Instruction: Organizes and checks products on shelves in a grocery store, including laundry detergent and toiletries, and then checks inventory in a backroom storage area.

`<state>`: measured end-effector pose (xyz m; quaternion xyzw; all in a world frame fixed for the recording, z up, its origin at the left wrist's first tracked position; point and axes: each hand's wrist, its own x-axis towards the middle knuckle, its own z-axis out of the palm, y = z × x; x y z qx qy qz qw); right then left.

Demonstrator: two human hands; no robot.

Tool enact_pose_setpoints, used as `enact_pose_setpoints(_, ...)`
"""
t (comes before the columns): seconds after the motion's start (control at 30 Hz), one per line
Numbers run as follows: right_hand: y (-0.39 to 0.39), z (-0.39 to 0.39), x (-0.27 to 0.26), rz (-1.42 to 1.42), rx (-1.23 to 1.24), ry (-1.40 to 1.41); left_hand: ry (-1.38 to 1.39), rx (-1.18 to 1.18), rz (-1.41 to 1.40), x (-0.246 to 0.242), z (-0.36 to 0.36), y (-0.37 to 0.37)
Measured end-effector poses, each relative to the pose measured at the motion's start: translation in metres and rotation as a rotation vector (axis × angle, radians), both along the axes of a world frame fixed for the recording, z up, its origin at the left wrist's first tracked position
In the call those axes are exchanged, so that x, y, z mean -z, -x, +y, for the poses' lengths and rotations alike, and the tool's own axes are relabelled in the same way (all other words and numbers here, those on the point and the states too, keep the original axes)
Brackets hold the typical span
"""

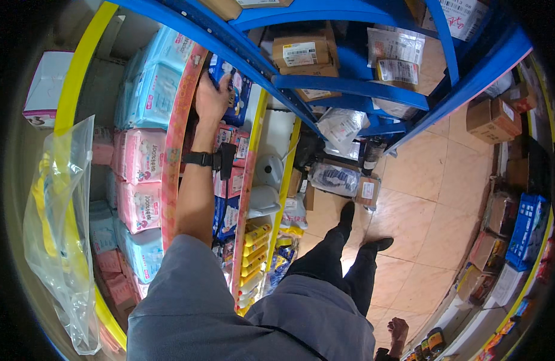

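My left hand [211, 97] reaches into a shelf on the left, its fingers against a dark blue soft package [238, 92]; whether it grips the package is hard to tell. A band with a small black device sits on that wrist. Below the hand, pink packages [236, 180] and another blue package [226, 216] stand on the same shelf. Light blue packs [158, 94] and pink packs [142, 155] lie stacked on the shelf beside it. My right hand [398, 328] hangs low at the bottom right, fingers curled, near dark-capped jars [435, 338], holding nothing visible.
A blue metal rack [349, 85] at the top holds cardboard boxes [301, 53] and wrapped parcels [343, 126]. More parcels [333, 178] lie on the tiled floor [408, 216] before my feet. Shelves with a blue basket [525, 230] line the right. A clear plastic bag [72, 289] hangs at left.
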<state>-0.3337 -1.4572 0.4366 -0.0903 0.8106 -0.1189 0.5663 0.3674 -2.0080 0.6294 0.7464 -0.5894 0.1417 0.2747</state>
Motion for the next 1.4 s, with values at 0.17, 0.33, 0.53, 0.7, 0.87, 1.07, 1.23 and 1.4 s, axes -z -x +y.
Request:
enact_pose_setpoints(0.17, -0.003, 0.001, 0.001, -0.015, 0.021, -0.004, -0.343, -0.161, -0.078, 0.017, -0.003, 0.002)
enact_pose_setpoints(0.33, -0.002, 0.005, -0.004, 0.045, -0.068, -0.036, -0.411, -0.199, -0.062, 0.042, -0.015, -0.001)
enact_pose_setpoints(0.53, 0.000, 0.011, -0.006, 0.048, -0.036, -0.048, -0.491, -0.182, -0.227, 0.060, -0.009, -0.008)
enact_pose_setpoints(0.7, 0.000, 0.014, 0.000, 0.006, 0.016, -0.012, -0.469, -0.204, -0.206, 0.055, 0.001, -0.003)
enact_pose_setpoints(0.87, 0.001, 0.004, 0.007, 0.003, -0.020, -0.003, -0.541, 0.098, -0.127, 0.044, 0.020, 0.014)
enact_pose_setpoints(1.07, -0.004, -0.014, 0.008, 0.004, -0.017, -0.004, -0.352, 0.305, -0.063, 0.047, 0.054, 0.069)
enact_pose_setpoints(1.23, 0.000, -0.010, 0.004, 0.049, -0.037, 0.017, -0.235, 0.206, -0.067, 0.032, 0.052, 0.077)
enact_pose_setpoints(1.4, 0.003, 0.011, 0.012, -0.078, 0.302, 0.119, -0.387, 0.362, 0.271, 0.035, 0.072, 0.108)
